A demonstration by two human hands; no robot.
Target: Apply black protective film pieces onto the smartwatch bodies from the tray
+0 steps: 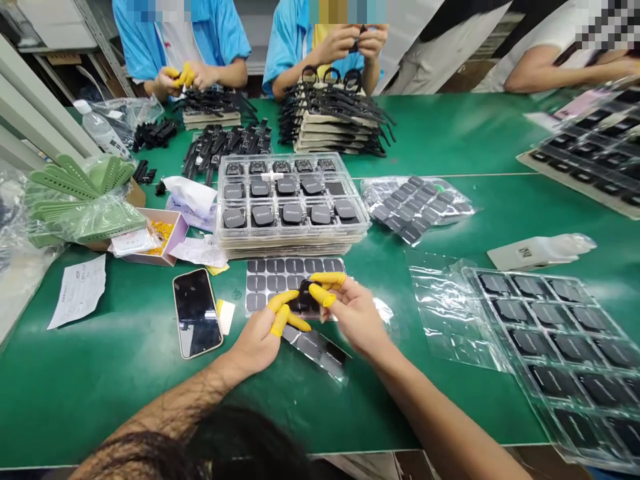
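Left hand point(255, 343) and right hand point(353, 317), fingers partly closed in yellow cots point(321, 295), pinch a black pad point(305, 298) above a pad sheet point(270, 283), toward the green table's point(125, 400) front edge, a phone point(197, 313) lying just left.

Left hand point(255, 343), right hand point(353, 317) close together (yellow-capped fingertips point(320, 295)).

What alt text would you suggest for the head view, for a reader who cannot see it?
The left hand and right hand, with yellow finger cots, pinch a small black piece above a sheet of black pads on a green workbench. A smartphone lies nearby, stacked clear trays beyond.
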